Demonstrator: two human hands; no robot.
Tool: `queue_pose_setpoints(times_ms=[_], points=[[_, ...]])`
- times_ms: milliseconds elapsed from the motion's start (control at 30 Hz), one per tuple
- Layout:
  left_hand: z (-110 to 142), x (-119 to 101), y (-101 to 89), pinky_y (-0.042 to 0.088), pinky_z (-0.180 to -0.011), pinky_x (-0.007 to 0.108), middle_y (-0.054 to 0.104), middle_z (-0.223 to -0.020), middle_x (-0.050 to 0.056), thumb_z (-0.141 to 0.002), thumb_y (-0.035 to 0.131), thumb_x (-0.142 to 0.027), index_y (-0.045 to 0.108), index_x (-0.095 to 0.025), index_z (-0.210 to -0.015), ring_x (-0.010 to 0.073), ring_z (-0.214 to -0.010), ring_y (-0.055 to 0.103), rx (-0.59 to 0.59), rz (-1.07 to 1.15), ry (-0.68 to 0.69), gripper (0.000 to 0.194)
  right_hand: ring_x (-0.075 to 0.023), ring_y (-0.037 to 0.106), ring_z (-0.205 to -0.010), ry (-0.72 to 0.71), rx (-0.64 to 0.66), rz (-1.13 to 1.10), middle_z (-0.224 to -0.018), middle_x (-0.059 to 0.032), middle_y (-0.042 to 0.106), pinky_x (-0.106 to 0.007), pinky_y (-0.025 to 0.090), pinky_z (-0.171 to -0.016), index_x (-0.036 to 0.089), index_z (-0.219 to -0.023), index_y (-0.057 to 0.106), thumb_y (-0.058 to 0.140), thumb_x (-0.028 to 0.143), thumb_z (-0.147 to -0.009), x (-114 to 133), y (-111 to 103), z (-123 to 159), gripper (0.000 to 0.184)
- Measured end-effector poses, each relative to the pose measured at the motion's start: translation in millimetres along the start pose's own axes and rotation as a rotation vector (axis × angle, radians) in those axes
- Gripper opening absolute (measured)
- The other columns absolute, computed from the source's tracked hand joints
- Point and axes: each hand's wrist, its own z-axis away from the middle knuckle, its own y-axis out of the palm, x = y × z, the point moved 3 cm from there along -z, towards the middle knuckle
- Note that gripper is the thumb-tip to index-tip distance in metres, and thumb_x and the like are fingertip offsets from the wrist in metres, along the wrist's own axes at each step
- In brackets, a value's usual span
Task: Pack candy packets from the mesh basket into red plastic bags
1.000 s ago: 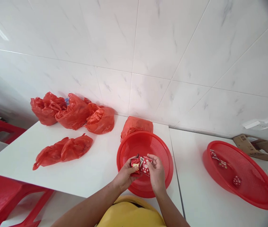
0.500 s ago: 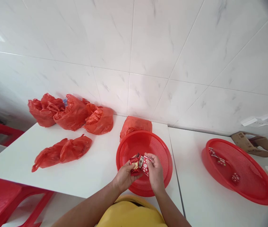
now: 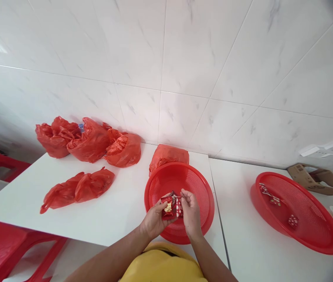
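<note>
Over a red plastic basket (image 3: 151, 196) with a perforated wall, my left hand (image 3: 153, 221) is closed on a red snack packet (image 3: 168, 208) with a pale yellow print. A darker packet (image 3: 172, 194) shows partly behind it. My right hand (image 3: 192, 215) pinches a red packet with white dots (image 3: 179, 207), held right beside the left hand's packets. The fingers of both hands almost meet above the basket, and they hide part of its floor.
Red plastic bags (image 3: 90, 141) stand along the wall at left, with a tied bag (image 3: 78, 190) before them. Another bag (image 3: 169, 153) sits behind the basket. On the right table, a second red basket (image 3: 315, 244) holds several packets, near a cardboard box (image 3: 310, 180). Red stools (image 3: 2, 243) stand at left.
The dotted packet in my right hand has turned and shows a narrower face. It sits closer to my left hand's packets. Bags and baskets stay put.
</note>
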Motion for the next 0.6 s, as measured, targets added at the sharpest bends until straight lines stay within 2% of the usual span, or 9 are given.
queue_pose_setpoints(times_ms=[67,133,233,300,367,433,600], points=[[0.5,0.1,0.7,0.055,-0.08,0.037,0.068,-0.105,0.011,-0.083,0.06,-0.023,0.054,-0.015,-0.118,0.0237,-0.092,0.067,-0.009,-0.013,-0.004,0.036,-0.0218,0.048,-0.124,0.025,-0.025,0.007,-0.133,-0.0061,0.053,-0.034,0.043,-0.1,0.024,-0.114,0.054,0.058,0.042,-0.079,-10.4,-0.4,-1.9,0.04],[-0.1,0.6,0.2,0.055,-0.078,0.034,0.069,-0.101,0.011,-0.082,0.06,-0.022,0.056,-0.014,-0.113,0.0223,-0.088,0.068,-0.015,-0.021,-0.005,0.032,-0.0215,0.053,-0.119,0.085,-0.006,-0.059,-0.131,-0.0055,0.054,-0.032,0.048,-0.093,0.025,-0.117,0.052,0.059,0.047,-0.079,-21.1,-0.3,-3.3,0.044],[-3.9,1.9,-3.5,0.055,-0.072,0.031,0.07,-0.098,0.01,-0.082,0.059,-0.021,0.056,-0.015,-0.112,0.0209,-0.084,0.068,-0.031,-0.045,-0.008,0.03,-0.0199,0.065,-0.09,0.24,0.094,-0.147,-0.107,-0.0038,0.066,-0.03,0.054,-0.07,0.026,-0.115,0.053,0.057,0.052,-0.078,-38.0,0.3,-5.1,0.046],[-7.7,3.2,-9.6,0.055,-0.066,0.03,0.07,-0.095,0.009,-0.081,0.057,-0.019,0.056,-0.017,-0.111,0.0201,-0.08,0.068,-0.098,-0.105,-0.008,0.03,-0.0183,0.065,-0.07,0.306,0.129,-0.136,-0.087,-0.0026,0.069,-0.029,0.052,-0.056,0.023,-0.103,0.059,0.061,0.051,-0.074,-49.4,-2.2,-7.9,0.042],[-11.5,4.7,-18.3,0.054,-0.06,0.028,0.07,-0.09,0.008,-0.079,0.056,-0.015,0.055,-0.017,-0.109,0.0188,-0.075,0.068,-0.2,-0.177,-0.005,0.03,-0.016,0.061,-0.059,0.313,0.097,-0.096,-0.076,-0.0018,0.067,-0.026,0.048,-0.049,0.02,-0.091,0.06,0.065,0.045,-0.069,-60.2,-8.8,-13.2,0.034],[-15.0,6.1,-27.3,0.051,-0.054,0.025,0.069,-0.08,0.006,-0.076,0.055,-0.01,0.055,-0.015,-0.106,0.0165,-0.066,0.066,-0.286,-0.222,0.005,0.03,-0.0138,0.059,-0.055,0.307,0.033,-0.046,-0.073,-0.0008,0.066,-0.024,0.045,-0.046,0.02,-0.088,0.059,0.065,0.039,-0.067,-70.1,-17.7,-19.9,0.029],[-22.7,8.2,-38.6,0.042,-0.043,0.02,0.063,-0.065,0.001,-0.073,0.058,-0.008,0.054,-0.014,-0.109,0.0111,-0.049,0.057,-0.345,-0.277,0.022,0.037,-0.0139,0.054,-0.047,0.299,-0.07,0.092,-0.064,0.0007,0.061,-0.024,0.04,-0.04,0.019,-0.092,0.056,0.059,0.032,-0.068,-82.0,-35.2,-34.6,0.027]])
